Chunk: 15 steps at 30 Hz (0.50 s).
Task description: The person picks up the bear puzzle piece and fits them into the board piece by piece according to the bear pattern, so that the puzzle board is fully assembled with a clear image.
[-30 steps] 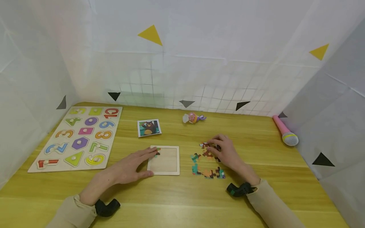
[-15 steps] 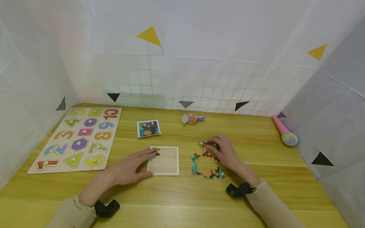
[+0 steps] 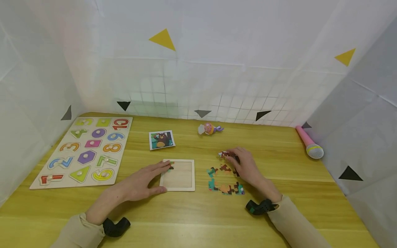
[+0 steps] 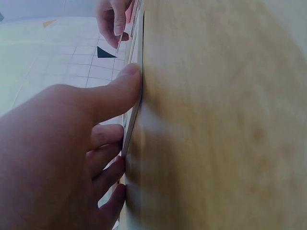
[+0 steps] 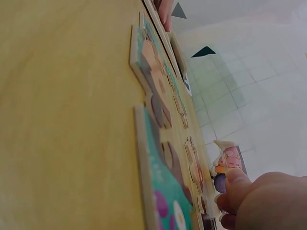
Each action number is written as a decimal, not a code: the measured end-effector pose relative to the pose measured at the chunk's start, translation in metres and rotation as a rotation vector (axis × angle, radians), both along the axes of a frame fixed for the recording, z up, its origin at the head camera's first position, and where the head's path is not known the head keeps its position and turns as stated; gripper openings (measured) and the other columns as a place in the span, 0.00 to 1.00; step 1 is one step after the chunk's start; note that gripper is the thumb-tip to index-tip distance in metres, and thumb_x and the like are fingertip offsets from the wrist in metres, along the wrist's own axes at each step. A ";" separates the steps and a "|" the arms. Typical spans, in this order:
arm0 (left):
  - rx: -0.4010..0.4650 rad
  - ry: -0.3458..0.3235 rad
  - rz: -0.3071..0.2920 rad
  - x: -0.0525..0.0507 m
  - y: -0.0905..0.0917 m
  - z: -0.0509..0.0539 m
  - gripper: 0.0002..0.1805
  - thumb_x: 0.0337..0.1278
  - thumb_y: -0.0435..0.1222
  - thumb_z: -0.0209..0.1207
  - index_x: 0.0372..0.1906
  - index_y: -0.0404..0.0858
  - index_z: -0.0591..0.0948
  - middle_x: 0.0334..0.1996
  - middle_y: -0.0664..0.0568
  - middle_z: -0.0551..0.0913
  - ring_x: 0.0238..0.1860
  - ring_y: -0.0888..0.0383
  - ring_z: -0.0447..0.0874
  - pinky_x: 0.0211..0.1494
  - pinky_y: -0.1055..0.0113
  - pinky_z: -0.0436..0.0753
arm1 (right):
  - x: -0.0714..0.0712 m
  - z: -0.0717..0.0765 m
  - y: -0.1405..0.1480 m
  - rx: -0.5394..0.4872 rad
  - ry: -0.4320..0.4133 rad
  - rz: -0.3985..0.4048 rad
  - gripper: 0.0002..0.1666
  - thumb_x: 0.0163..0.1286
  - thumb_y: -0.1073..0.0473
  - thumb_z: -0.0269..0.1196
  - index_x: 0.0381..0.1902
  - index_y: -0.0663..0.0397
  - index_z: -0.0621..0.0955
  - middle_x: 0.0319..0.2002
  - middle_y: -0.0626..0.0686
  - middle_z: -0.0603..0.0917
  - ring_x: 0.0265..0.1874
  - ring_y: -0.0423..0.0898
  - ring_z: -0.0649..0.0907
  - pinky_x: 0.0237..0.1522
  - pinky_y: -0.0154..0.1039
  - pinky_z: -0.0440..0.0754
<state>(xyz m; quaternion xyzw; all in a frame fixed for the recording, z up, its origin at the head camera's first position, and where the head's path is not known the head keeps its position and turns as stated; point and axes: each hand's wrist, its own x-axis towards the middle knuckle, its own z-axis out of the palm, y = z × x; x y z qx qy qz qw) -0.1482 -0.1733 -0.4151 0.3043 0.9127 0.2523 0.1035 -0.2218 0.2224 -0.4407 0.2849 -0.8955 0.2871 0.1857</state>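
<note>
The right hand (image 3: pixel 246 167) pinches a brown-and-white jigsaw piece (image 3: pixel 223 154) just beyond the loose brown-and-orange piece (image 3: pixel 225 168), with a wider gap between them than a second ago. The left hand (image 3: pixel 139 182), fingers extended, still rests on the wooden puzzle tray (image 3: pixel 193 175). Beyond it lies the bear picture card (image 3: pixel 162 140), unmoved.

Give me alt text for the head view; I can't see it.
A person's right hand holds a puzzle piece near loose pieces, while the left hand rests on a wooden frame. Around them lie a number board, bear card, small toy and pink microphone.
</note>
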 end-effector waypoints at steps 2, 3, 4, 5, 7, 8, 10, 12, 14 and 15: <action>-0.003 0.001 0.003 0.000 0.000 0.000 0.41 0.68 0.56 0.57 0.78 0.42 0.61 0.79 0.49 0.56 0.78 0.44 0.54 0.76 0.42 0.60 | 0.000 0.000 0.000 0.004 0.008 0.002 0.14 0.70 0.62 0.65 0.51 0.61 0.84 0.39 0.54 0.85 0.38 0.49 0.81 0.38 0.46 0.79; -0.005 0.000 0.005 0.000 0.000 0.000 0.41 0.67 0.55 0.58 0.78 0.43 0.61 0.79 0.49 0.56 0.78 0.45 0.53 0.77 0.42 0.60 | 0.000 0.000 0.000 0.008 0.014 0.004 0.14 0.70 0.62 0.65 0.51 0.61 0.84 0.39 0.54 0.85 0.37 0.49 0.81 0.37 0.45 0.78; -0.007 -0.001 0.005 0.000 0.000 0.000 0.41 0.67 0.55 0.58 0.78 0.43 0.61 0.79 0.50 0.56 0.78 0.45 0.53 0.77 0.42 0.60 | 0.000 0.000 0.000 0.008 0.017 0.008 0.13 0.69 0.62 0.65 0.50 0.61 0.85 0.39 0.54 0.85 0.36 0.48 0.81 0.36 0.44 0.78; -0.008 -0.003 0.009 0.000 0.000 0.000 0.41 0.67 0.55 0.58 0.78 0.43 0.61 0.79 0.50 0.56 0.78 0.45 0.53 0.77 0.43 0.59 | 0.000 0.000 0.000 0.008 0.021 0.012 0.13 0.69 0.63 0.65 0.50 0.61 0.85 0.38 0.54 0.85 0.36 0.48 0.80 0.35 0.43 0.77; -0.012 -0.009 0.013 0.000 0.001 0.001 0.41 0.67 0.55 0.58 0.78 0.44 0.61 0.79 0.51 0.55 0.79 0.46 0.53 0.77 0.43 0.59 | 0.000 0.001 -0.001 0.009 0.026 0.019 0.12 0.69 0.63 0.65 0.49 0.60 0.85 0.38 0.54 0.85 0.35 0.47 0.79 0.34 0.42 0.75; -0.010 -0.006 0.010 0.000 0.000 0.001 0.41 0.67 0.55 0.58 0.78 0.43 0.61 0.79 0.50 0.55 0.79 0.45 0.53 0.77 0.42 0.59 | 0.000 0.001 -0.001 0.011 0.029 0.021 0.12 0.69 0.63 0.65 0.49 0.60 0.85 0.38 0.54 0.84 0.34 0.47 0.79 0.34 0.42 0.75; -0.011 -0.008 0.011 0.001 0.000 0.001 0.41 0.67 0.55 0.58 0.78 0.43 0.61 0.79 0.50 0.55 0.78 0.45 0.53 0.77 0.42 0.60 | 0.000 0.001 -0.001 0.010 0.028 0.020 0.12 0.69 0.63 0.66 0.48 0.60 0.85 0.37 0.53 0.84 0.35 0.47 0.79 0.35 0.43 0.75; -0.010 -0.009 0.010 0.001 0.000 0.001 0.41 0.68 0.56 0.57 0.78 0.43 0.61 0.79 0.50 0.55 0.78 0.44 0.53 0.76 0.41 0.60 | 0.000 0.001 -0.001 0.012 0.031 0.015 0.12 0.68 0.63 0.66 0.48 0.60 0.85 0.37 0.53 0.84 0.35 0.47 0.79 0.35 0.43 0.76; -0.008 -0.009 0.007 0.001 0.000 0.001 0.41 0.68 0.56 0.57 0.78 0.43 0.61 0.79 0.49 0.56 0.78 0.43 0.53 0.76 0.41 0.60 | 0.000 0.001 -0.002 0.016 0.039 0.017 0.12 0.68 0.64 0.66 0.48 0.60 0.85 0.37 0.52 0.84 0.35 0.46 0.79 0.36 0.43 0.76; -0.008 -0.013 0.008 0.001 0.000 0.002 0.41 0.68 0.56 0.57 0.78 0.43 0.61 0.79 0.50 0.56 0.78 0.44 0.53 0.76 0.41 0.60 | 0.001 0.001 -0.003 0.020 0.041 0.019 0.12 0.68 0.64 0.66 0.48 0.60 0.85 0.37 0.52 0.84 0.35 0.46 0.79 0.36 0.43 0.76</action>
